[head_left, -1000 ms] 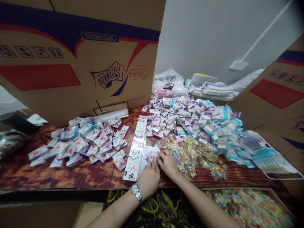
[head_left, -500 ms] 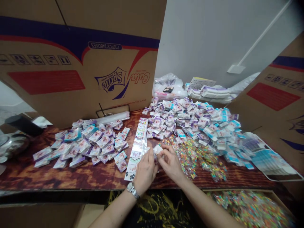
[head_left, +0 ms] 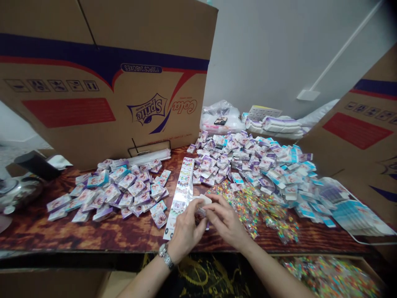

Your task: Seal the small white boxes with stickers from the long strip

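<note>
My left hand (head_left: 185, 230), with a wristwatch, and my right hand (head_left: 226, 221) meet just above the table's front edge. Both pinch one small white packet (head_left: 203, 201) between their fingertips. Directly left of them lies a long stack of sticker sheets (head_left: 181, 192) printed with coloured dots. To the right of my right hand spreads a heap of clear bags of colourful beads (head_left: 263, 207).
Small purple-and-white boxes lie in a pile at the left (head_left: 118, 190) and a bigger pile at the right (head_left: 257, 161). A large cardboard carton (head_left: 102, 78) stands behind, another (head_left: 359, 132) at the right. Flat blue packets (head_left: 356, 211) lie far right. A tray of beads (head_left: 325, 275) sits below the table.
Both hands have lifted from the sticker stack on the table, taking up a small white packet and drawing it toward me between the fingertips.
</note>
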Motion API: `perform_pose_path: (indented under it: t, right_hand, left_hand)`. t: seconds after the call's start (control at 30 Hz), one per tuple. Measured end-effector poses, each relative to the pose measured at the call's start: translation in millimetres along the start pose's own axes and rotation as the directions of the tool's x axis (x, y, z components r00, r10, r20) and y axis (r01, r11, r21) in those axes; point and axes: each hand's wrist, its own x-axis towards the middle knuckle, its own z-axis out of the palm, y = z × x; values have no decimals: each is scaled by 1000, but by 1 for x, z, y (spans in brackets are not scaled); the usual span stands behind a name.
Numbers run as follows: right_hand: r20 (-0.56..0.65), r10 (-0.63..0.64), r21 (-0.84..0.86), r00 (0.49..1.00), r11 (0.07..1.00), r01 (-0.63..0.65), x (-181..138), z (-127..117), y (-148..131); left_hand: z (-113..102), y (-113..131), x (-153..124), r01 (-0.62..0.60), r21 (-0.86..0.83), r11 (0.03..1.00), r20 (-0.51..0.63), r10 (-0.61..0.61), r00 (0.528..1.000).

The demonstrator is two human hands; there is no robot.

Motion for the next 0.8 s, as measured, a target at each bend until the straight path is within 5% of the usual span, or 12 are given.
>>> perform_pose_path:
  t: [0.17,0.4,0.57,0.8]
  right_hand:
    - [-33,216,227,976,952,-203,12,-2,-8]
    - [107,266,277,958,917,-286,24,-3,-10]
    - [45,17,-56,999,998,-15,19,-4,-15]
    - [-16,-247,-338,969,913,227,0,14,-12]
  left_hand:
    - [0,-2,-4,-57,86,995,32,54,998]
    - [3,-5,-9,-30,119,992,-16,32,999]
    - [5,-4,-9,-2,178,984,-7,3,1000]
    - [9,-7,-11,-61,201,978,-3,63,998]
